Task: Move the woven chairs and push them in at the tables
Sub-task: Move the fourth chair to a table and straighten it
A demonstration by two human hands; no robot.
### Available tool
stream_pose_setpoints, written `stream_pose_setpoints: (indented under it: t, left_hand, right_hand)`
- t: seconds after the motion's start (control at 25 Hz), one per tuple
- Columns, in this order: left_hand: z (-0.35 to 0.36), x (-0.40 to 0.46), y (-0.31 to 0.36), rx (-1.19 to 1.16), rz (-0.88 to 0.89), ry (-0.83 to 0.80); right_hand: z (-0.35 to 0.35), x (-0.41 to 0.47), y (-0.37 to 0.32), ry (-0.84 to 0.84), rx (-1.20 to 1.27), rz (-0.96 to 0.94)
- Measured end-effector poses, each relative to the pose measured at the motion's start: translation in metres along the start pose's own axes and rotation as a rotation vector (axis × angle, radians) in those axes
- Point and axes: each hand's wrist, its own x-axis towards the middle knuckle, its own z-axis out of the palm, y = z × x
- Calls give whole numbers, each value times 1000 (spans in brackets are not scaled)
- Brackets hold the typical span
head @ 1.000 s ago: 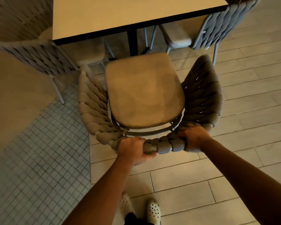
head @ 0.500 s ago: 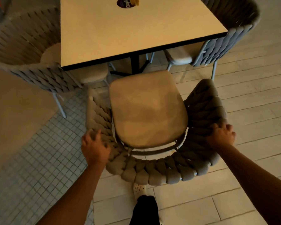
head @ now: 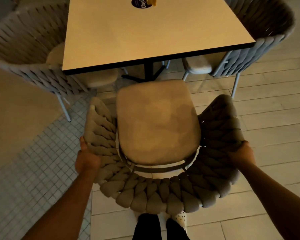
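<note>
1. Pale plank flooring [head: 275, 118] meets a patch of small grey mosaic tile [head: 24, 179] on the left, all in dim warm light.
2. Directly below the camera stands the near woven chair [head: 156, 200], its curved back of thick braided cord toward the person and its tan seat cushion [head: 156, 123] facing the counter [head: 145, 32]. The front of the cushion lies just short of the counter's dark edge, not yet under it.
3. The left hand [head: 87, 158] grips the left side of the woven rim, thumb on the outer face; its fingers are hidden behind the weave.
4. The right hand [head: 241, 153] grips the right side of the rim in the same way, fingers curled over the cord.
5. Three woven chairs are in view: the near one, a left chair [head: 24, 49] and a right chair [head: 260, 40], both of these drawn up to the counter's sides with their seats partly under it.
6. One square counter stands on a dark central pedestal [head: 148, 70]; a round dark sticker [head: 142, 2] sits near its far edge.
7. Two feet show below the chair back, one in a white perforated clog [head: 180, 219].
</note>
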Motion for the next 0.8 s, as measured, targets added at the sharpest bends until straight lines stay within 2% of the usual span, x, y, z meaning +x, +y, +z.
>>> stream_pose_setpoints:
  t: [0.12,0.36,0.8]
  left_hand:
    - [0,-10,-4,-4,0,-19]
    - [23,-56,-12,13,17,45]
    - [38,-40,22,27,-5,150]
  right_hand:
    - [-2,-6,10,3,30,-12]
    - [-21,-15,51,19,31,2]
    - [-28,31,31,44,3,-35]
